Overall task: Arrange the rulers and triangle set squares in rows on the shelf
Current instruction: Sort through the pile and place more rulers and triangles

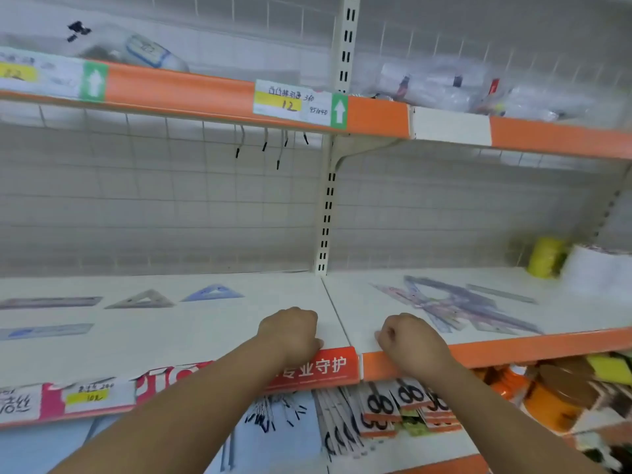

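Observation:
On the white shelf [205, 336] a dark ruler [51, 302], a grey set square [142, 300] and a blue set square [212, 293] lie in a row at the left. A pale blue ruler [48, 331] lies in front of them. A loose heap of rulers and set squares [458, 304] lies on the right section, with one thin ruler [501, 293] behind it. My left hand [290, 331] and my right hand [408, 340] rest curled at the shelf's front edge, on either side of the seam. Neither holds anything I can see.
A yellow roll [545, 257] and a white roll [602, 271] stand at the shelf's far right. The upper shelf [212, 94] carries bagged goods and price labels. Wire hooks [265, 145] hang beneath it. Packaged scissors [393, 408] lie on the shelf below.

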The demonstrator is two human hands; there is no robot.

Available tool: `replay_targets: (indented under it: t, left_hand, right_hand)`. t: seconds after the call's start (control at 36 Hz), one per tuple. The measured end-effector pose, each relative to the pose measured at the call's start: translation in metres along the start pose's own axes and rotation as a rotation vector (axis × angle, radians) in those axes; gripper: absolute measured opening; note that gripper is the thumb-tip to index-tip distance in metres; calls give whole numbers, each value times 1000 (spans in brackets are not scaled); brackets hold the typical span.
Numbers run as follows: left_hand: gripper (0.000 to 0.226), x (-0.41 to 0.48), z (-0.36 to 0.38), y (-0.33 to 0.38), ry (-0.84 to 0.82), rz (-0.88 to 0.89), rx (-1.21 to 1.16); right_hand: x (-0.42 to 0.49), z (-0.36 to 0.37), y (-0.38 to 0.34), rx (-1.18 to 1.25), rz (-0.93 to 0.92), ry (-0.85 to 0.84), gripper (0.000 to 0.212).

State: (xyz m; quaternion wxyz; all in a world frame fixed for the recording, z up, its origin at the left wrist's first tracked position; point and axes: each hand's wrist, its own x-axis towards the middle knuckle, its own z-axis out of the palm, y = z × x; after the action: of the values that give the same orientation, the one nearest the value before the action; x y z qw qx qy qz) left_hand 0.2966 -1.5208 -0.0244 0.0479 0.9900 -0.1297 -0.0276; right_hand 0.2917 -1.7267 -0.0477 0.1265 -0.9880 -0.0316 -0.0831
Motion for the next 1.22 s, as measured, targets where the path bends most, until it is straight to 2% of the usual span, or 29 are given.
replay_targets:
  t: [0.28,0.58,0.78,1.06,1.22]
  left_hand:
    - [36,65,-1,60,1,115,26]
    - [40,149,1,108,4,183,21]
    - [38,182,10,142,0,200,58]
    - [28,212,18,186,-51,52,102]
    - [32,221,22,209,-73,-113,100]
  right_hand:
    - [36,-9,60,1,71,43,40]
    - [85,-14,135,-78,136,55,38]
    - [104,-16,179,-46,131,25,37]
    - [143,-25,243,-45,22,-12,36]
    - [167,-31,276,-93,-63,-85,19]
